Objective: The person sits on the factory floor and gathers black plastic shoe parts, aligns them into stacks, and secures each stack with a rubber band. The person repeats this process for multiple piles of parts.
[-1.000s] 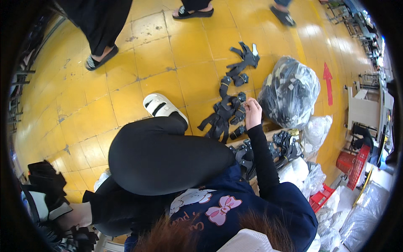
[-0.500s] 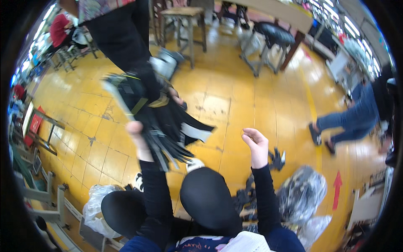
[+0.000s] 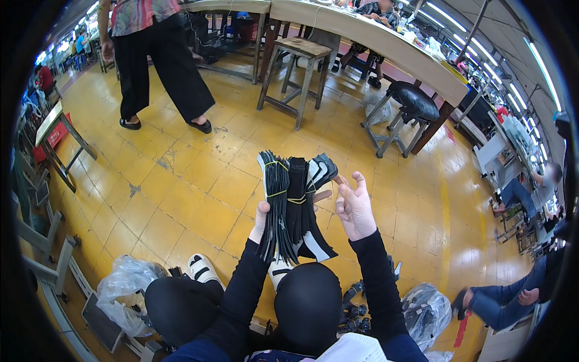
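A thick bundle of black fabric strips (image 3: 277, 211), some with white or grey faces, stands in front of me over my lap. Yellow bands run around it. My left hand (image 3: 261, 220) is closed around the bundle, thumb on the left side and fingertips showing at its right. Just right of the strips, my right hand (image 3: 356, 211) is raised with the index finger up and the other fingers loosely bent. Nothing shows in it, and whether a fingertip touches the bundle's upper right edge I cannot tell.
Clear plastic bags lie at my left (image 3: 129, 280) and right (image 3: 425, 314). Black strap-like pieces (image 3: 356, 308) are on the floor by my right leg. Ahead stand a wooden stool (image 3: 298, 54), a black-covered stool (image 3: 413, 102) and a long table (image 3: 374, 36). One person walks at far left; another sits at right.
A person who stood close in front with the bundle has moved away to the far left. The bundle is now upright in my left hand, and my right hand has come nearer to it.
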A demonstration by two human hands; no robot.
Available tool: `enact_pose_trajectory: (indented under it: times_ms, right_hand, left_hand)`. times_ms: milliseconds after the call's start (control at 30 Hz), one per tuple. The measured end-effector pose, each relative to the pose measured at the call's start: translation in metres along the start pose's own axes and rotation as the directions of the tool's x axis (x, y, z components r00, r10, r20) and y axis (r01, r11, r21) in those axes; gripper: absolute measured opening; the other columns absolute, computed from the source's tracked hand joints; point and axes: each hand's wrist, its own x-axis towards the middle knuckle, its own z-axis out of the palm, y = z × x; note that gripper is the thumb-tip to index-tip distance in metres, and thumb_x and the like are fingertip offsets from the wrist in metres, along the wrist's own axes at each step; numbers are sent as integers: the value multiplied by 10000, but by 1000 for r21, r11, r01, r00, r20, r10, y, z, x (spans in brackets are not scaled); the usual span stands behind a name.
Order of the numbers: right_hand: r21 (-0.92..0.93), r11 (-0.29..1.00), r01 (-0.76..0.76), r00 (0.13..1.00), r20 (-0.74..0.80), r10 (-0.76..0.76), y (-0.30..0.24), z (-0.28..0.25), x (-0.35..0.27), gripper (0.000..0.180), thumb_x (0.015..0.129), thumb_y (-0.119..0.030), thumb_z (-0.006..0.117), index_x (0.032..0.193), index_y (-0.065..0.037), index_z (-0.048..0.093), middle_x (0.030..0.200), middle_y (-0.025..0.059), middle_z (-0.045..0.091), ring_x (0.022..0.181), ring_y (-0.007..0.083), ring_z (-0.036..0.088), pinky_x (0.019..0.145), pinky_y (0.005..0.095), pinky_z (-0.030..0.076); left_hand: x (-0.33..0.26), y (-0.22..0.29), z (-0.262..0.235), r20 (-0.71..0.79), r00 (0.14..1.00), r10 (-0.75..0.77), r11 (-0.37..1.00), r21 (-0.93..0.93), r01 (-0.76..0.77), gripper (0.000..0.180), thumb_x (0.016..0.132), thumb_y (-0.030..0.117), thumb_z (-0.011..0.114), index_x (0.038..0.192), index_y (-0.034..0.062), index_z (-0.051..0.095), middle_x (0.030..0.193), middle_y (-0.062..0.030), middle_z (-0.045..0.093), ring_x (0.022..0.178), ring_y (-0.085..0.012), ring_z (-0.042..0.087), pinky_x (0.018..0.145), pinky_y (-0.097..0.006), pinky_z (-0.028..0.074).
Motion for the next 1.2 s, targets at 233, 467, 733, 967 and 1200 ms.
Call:
enact_pose_trajectory:
  times_ms: [233,467,733,967,1200]
  right_hand:
    - [164,984,-63,998,-13,66,24,-8,-2,415,961,-300,576,1283,-215,327,1319,148,491,617,103,545,511,185,402]
    - [7,1000,-30,998,54,30,36,13,-2,401,918,-317,571,1260,-209,392,1170,22,523,894,156,546,746,303,415]
    - [-108,994,-1,1000,18,3,47,0,2,524,915,-285,573,1350,-190,296,1272,20,461,1139,158,469,921,360,382]
    - [-47,984,174,945,288,-153,-1,-21,8,835,787,-421,721,1385,-253,163,1460,279,302,1360,386,338,1113,467,241]
    - [-554,806,206,684,671,286,-28,-9,27,1120,612,-131,877,1404,-156,86,1436,214,365,1375,348,338,1124,461,264]
  left_hand:
    - [-4,3,-9,-13,999,51,998,-38,-52,1049,650,486,773,1450,-14,314,1440,-297,352,1072,-262,620,846,-306,566]
    - [-33,8,-16,-269,948,-171,985,-19,172,720,685,194,691,1335,-19,469,1195,-165,621,1043,-249,640,928,-352,525]
    - [-38,11,-28,-293,923,-249,959,55,276,730,736,50,634,1412,30,360,1296,-119,555,1115,-211,599,964,-304,489]
    - [-43,24,-12,-183,963,-198,918,311,248,877,641,11,655,1451,27,318,1337,-92,525,1215,-198,512,1046,-303,380]
    - [-30,19,-4,-477,656,-585,532,386,754,501,724,140,725,1178,32,542,1020,-41,639,930,-105,586,839,-237,452]
